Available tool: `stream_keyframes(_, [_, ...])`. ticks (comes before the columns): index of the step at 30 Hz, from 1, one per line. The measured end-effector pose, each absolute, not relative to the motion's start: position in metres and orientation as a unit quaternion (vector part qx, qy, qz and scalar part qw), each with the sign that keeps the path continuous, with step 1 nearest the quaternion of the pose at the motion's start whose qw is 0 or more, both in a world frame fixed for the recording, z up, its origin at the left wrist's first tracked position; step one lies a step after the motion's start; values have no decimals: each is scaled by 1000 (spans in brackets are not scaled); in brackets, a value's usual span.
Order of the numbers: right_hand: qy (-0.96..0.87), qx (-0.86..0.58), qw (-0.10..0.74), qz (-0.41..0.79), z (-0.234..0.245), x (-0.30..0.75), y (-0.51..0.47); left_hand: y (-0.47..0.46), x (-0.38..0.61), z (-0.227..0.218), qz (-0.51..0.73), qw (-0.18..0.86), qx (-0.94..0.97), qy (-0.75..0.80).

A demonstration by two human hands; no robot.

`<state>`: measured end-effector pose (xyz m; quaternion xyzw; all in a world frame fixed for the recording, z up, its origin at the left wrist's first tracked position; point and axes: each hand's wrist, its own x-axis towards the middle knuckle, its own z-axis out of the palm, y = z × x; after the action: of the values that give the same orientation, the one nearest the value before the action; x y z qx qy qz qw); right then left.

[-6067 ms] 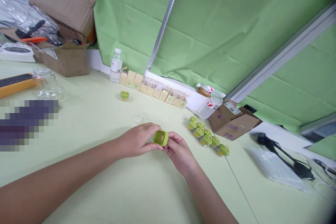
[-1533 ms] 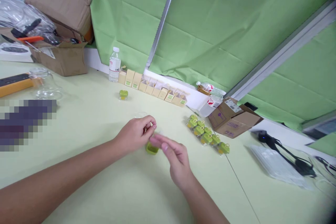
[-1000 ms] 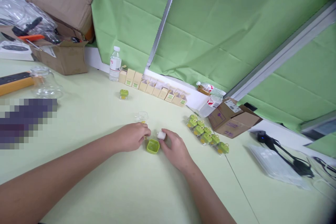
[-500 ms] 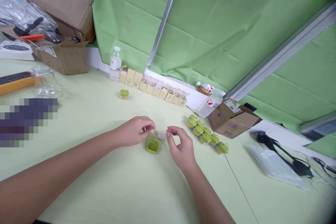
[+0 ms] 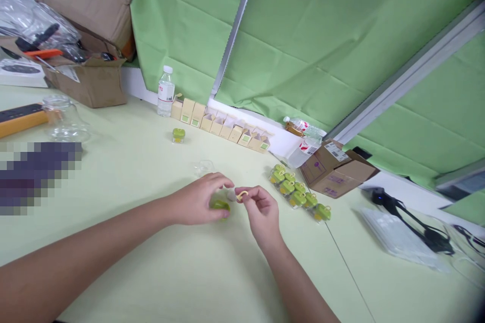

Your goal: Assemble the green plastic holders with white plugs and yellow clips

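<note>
My right hand (image 5: 263,212) pinches a small pale-yellow loop (image 5: 241,195) between thumb and fingertips. My left hand (image 5: 202,198) is open, thumb and fingers apart, over a small green square cup (image 5: 220,205); its thumb covers part of the cup, and whether they touch I cannot tell. Between the two hands lies a small whitish piece (image 5: 231,195), partly hidden. Behind my left hand, a clear plastic piece (image 5: 203,166) rests on the table.
Several clear containers with green lids and yellow loops (image 5: 298,197) stand at the right; another green-lidded container (image 5: 178,135) stands farther back. Small cardboard boxes (image 5: 223,126) line the wall beside a water bottle (image 5: 165,92). A larger carton (image 5: 335,169) sits at right.
The yellow loop, earlier at my left fingertips, is now in my right hand. My left hand has opened and moved over the green cup. My right fingers have closed.
</note>
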<state>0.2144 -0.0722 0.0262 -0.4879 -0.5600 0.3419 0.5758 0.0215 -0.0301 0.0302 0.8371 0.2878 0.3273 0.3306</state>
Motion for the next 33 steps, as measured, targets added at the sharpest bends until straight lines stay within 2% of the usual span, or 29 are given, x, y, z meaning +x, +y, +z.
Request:
stream_keyframes(3, [-510,-507,594,361,30,218,-71,-31,19,25,230,267,891,286])
stream_keyframes(5, [-500,-525,584,366,30,220,-69,-31,19,21,210,250,900,288])
stream_keyframes(14, [-645,-539,471,268,27,217,-77,-28,18,26,320,221,879,274])
stream_keyframes(22, [-792,-469,381,85,41,211,-88,-28,20,30,383,213,861,257])
stream_keyframes(27, [-810,-452,372,41,37,210,-89,-28,20,31,412,195,848,269])
stream_keyframes(33, [-793,-446,413,27,31,206,-92,-29,23,22,425,182,844,273])
